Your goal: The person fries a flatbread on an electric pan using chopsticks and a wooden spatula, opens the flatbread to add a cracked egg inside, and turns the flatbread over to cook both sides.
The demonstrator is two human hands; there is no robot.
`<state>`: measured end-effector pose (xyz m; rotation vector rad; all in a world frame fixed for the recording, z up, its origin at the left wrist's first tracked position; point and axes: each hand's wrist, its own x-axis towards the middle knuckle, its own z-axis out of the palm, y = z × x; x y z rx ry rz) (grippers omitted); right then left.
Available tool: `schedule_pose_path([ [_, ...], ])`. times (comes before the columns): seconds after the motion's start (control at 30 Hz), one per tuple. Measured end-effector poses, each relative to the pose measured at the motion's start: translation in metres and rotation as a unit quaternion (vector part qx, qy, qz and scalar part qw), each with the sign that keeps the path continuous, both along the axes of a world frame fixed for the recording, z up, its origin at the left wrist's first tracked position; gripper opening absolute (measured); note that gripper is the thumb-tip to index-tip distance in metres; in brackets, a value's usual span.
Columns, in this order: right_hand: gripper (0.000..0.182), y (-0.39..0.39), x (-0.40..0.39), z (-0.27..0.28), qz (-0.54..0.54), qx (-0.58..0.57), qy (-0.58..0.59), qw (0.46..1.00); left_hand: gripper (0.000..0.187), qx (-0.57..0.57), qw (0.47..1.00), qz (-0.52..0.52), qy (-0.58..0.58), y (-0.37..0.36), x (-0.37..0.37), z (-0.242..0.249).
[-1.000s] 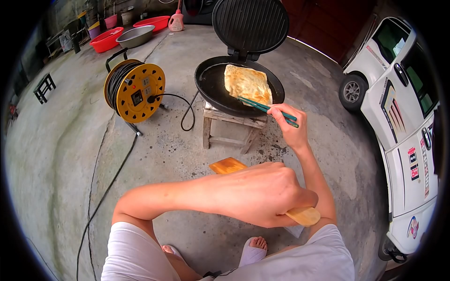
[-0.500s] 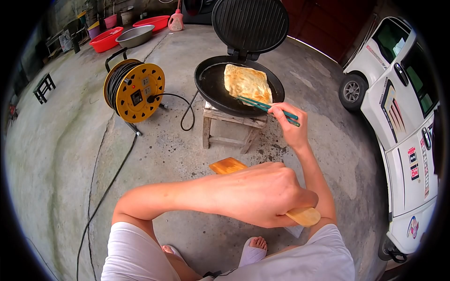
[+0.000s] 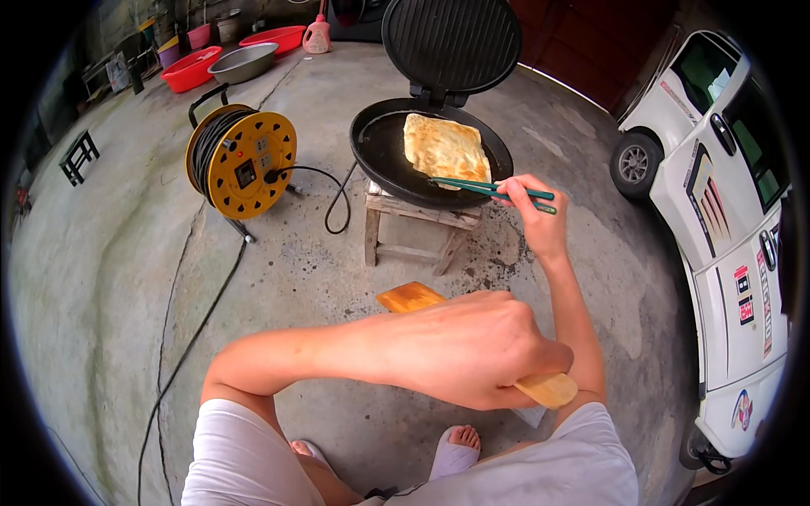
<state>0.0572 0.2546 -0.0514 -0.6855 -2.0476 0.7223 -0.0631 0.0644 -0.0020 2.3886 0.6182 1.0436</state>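
A golden, folded flatbread (image 3: pixel 447 147) lies on the right half of the black electric griddle (image 3: pixel 375 139), whose ridged lid (image 3: pixel 451 46) is raised. My right hand (image 3: pixel 537 218) is closed around green chopsticks (image 3: pixel 498 191); their tips touch or lie very close to the flatbread's front edge. Nearer to me, my left hand (image 3: pixel 485 346) is closed on a wooden spatula (image 3: pixel 411 297). Its flat blade sticks out beyond my forearm and its rounded handle end shows below my fist. The middle of the spatula is hidden behind my hand and arm.
The griddle stands on a small wooden stool (image 3: pixel 422 221). A yellow cable reel (image 3: pixel 253 164) with black cord is on the concrete at left. Red basins (image 3: pixel 190 72), a grey basin (image 3: pixel 245 63) and a pink bottle (image 3: pixel 317 35) are behind. A white vehicle (image 3: pixel 726 194) stands at right.
My right hand has shifted slightly right and up, and the chopsticks now lie flatter, closer to horizontal. The flatbread has barely moved. My left hand and the spatula have stayed in place.
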Motion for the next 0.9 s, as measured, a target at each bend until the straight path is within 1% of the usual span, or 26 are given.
schedule_pose_path([
  [0.13,0.026,0.001,-0.003,-0.004,-0.006,0.003,0.040,0.999,0.015,-0.006,1.000,0.000,0.005,0.000,0.000,0.000],
  [0.23,0.026,0.004,-0.008,-0.012,0.016,0.005,0.086,0.996,0.018,0.011,1.000,-0.002,0.002,0.001,0.000,-0.004],
  [0.37,0.026,0.005,-0.011,-0.014,0.025,-0.015,0.067,0.997,0.020,0.017,1.000,-0.004,0.001,0.002,-0.002,-0.006],
  [0.43,0.026,0.006,-0.011,-0.015,0.025,-0.021,0.065,0.997,0.017,-0.001,1.000,0.005,0.006,0.000,-0.003,-0.001],
  [0.53,0.026,0.003,-0.012,-0.013,0.023,-0.036,0.098,0.994,0.015,-0.015,1.000,0.009,0.008,-0.001,-0.004,0.000],
  [0.6,0.026,0.010,-0.009,-0.014,0.025,-0.036,0.100,0.994,0.016,-0.016,1.000,0.011,0.007,0.000,-0.005,-0.001],
  [0.73,0.027,0.012,-0.008,-0.019,0.021,-0.022,0.099,0.995,0.016,-0.017,1.000,0.009,0.005,0.001,-0.006,-0.002],
  [0.83,0.023,0.006,-0.008,-0.014,-0.003,0.005,0.035,0.999,0.016,-0.015,1.000,0.008,0.000,0.002,-0.005,-0.002],
  [0.9,0.021,0.003,-0.007,-0.011,0.013,0.071,-0.003,0.997,0.016,-0.012,1.000,0.009,0.002,0.002,-0.005,-0.002],
])
